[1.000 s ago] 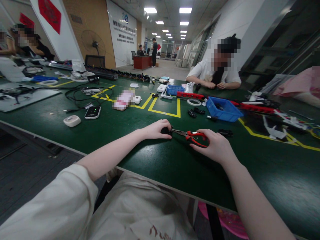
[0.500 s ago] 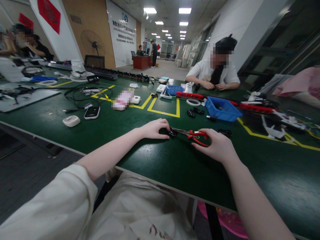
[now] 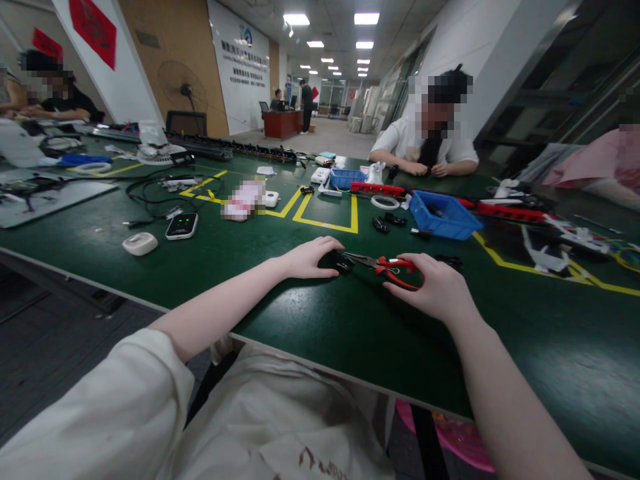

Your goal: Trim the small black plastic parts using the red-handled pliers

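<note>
My right hand (image 3: 437, 288) is closed around the red-and-black handles of a pair of long-nose pliers (image 3: 385, 267). Their metal jaws point left and reach the top of a small black part (image 3: 343, 263), whose exact kind I cannot make out. My left hand (image 3: 313, 259) has its fingers curled around the left side of that part, with thumb and fingers on either side of it. Both hands are low over the green table (image 3: 310, 327). Beyond the pliers lie several small black pieces (image 3: 387, 222).
A blue bin (image 3: 444, 217) stands behind my right hand, beside a long red strip (image 3: 377, 189). To the left are a white-edged handheld device (image 3: 182, 226), a white case (image 3: 140, 244) and a phone (image 3: 244, 200). Across the table sits a person (image 3: 427, 143).
The black part between my left fingers has turned slightly, showing a broader face. The pliers and my right hand have barely shifted. The whole view has moved a little.
</note>
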Demonstrator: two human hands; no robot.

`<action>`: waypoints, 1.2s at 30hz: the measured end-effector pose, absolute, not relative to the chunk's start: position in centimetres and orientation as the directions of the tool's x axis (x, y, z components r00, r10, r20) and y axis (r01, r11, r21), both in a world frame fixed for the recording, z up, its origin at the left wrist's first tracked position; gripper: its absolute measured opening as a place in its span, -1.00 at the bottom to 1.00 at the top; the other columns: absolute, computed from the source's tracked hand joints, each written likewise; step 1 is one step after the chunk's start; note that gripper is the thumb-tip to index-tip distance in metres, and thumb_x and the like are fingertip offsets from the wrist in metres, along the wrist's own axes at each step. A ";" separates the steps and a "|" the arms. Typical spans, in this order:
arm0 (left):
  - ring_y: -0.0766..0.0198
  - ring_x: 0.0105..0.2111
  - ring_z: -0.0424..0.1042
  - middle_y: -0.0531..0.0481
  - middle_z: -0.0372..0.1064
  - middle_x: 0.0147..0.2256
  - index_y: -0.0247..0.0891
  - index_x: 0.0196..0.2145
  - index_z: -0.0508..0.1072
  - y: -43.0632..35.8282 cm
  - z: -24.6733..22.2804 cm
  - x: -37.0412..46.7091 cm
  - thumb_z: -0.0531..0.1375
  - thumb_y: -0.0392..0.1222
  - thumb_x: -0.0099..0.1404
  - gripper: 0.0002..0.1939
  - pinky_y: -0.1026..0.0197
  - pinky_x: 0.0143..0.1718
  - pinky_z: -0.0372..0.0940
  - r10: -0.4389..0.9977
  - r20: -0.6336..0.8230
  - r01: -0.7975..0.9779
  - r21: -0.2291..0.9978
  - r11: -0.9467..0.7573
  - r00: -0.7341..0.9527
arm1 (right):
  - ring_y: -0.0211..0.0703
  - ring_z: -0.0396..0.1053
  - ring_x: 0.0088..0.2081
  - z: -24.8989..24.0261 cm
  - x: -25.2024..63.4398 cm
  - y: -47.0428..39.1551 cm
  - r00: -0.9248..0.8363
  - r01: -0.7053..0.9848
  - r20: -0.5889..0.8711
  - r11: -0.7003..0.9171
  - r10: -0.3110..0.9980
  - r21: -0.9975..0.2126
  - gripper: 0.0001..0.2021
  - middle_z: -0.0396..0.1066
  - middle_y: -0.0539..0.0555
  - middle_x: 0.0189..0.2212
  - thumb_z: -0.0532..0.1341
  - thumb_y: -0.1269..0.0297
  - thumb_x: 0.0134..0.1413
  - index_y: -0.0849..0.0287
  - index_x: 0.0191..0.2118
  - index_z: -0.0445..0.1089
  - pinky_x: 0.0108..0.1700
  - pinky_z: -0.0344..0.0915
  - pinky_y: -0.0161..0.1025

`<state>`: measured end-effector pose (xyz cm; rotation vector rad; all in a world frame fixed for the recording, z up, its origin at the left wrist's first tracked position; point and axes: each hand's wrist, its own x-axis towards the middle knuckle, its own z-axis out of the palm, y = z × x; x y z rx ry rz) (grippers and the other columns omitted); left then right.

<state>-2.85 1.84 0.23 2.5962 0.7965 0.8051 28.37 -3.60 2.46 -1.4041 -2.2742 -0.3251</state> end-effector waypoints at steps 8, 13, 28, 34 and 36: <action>0.08 -0.05 0.42 -0.16 0.44 -0.07 -0.28 0.03 0.41 1.8 0.4 -2.7 0.27 -0.16 0.31 -0.64 0.05 0.02 0.33 0.607 0.371 0.456 0.420 -0.785 0.703 | 0.06 0.48 -0.23 2.4 28.3 -3.6 -0.390 0.889 0.477 0.457 0.787 -0.026 -0.43 0.51 0.13 -0.11 0.29 -0.17 0.00 0.13 0.02 0.40 -0.25 0.37 -0.07; 0.10 -0.07 0.42 -0.13 0.43 -0.11 -0.28 -0.04 0.42 1.8 0.4 -2.6 0.27 -0.19 0.30 -0.71 0.07 -0.01 0.34 0.608 0.379 0.451 0.427 -0.784 0.698 | 0.08 0.48 -0.22 2.5 28.2 -3.7 -0.394 0.891 0.470 0.454 0.790 -0.015 -0.44 0.51 0.13 -0.10 0.27 -0.17 0.02 0.13 0.02 0.40 -0.24 0.37 -0.07; 0.08 0.02 0.40 -0.17 0.34 -0.01 -0.28 -0.02 0.41 1.9 0.3 -2.8 0.23 -0.32 0.26 -0.69 0.03 0.09 0.33 0.542 0.447 0.363 0.426 -0.829 0.712 | 0.06 0.48 -0.22 2.3 28.3 -3.5 -0.396 0.887 0.458 0.461 0.796 -0.033 -0.43 0.51 0.12 -0.10 0.29 -0.17 0.00 0.11 0.03 0.40 -0.25 0.38 -0.06; 0.08 0.03 0.40 -0.18 0.35 0.00 -0.30 -0.03 0.42 2.0 0.2 -2.9 0.18 -0.40 0.19 -0.64 0.05 0.11 0.33 0.524 0.450 0.353 0.411 -0.840 0.723 | 0.05 0.48 -0.24 2.2 28.1 -3.5 -0.400 0.887 0.439 0.461 0.805 -0.037 -0.44 0.51 0.11 -0.13 0.29 -0.16 0.00 0.11 0.03 0.40 -0.24 0.38 -0.06; 0.07 0.02 0.41 -0.17 0.36 0.00 -0.30 -0.03 0.42 1.9 0.2 -2.8 0.21 -0.35 0.21 -0.66 0.04 0.10 0.33 0.527 0.446 0.359 0.408 -0.839 0.723 | 0.05 0.48 -0.24 2.2 28.0 -3.6 -0.405 0.883 0.445 0.467 0.799 -0.034 -0.44 0.51 0.11 -0.12 0.29 -0.17 0.00 0.11 0.03 0.41 -0.24 0.38 -0.06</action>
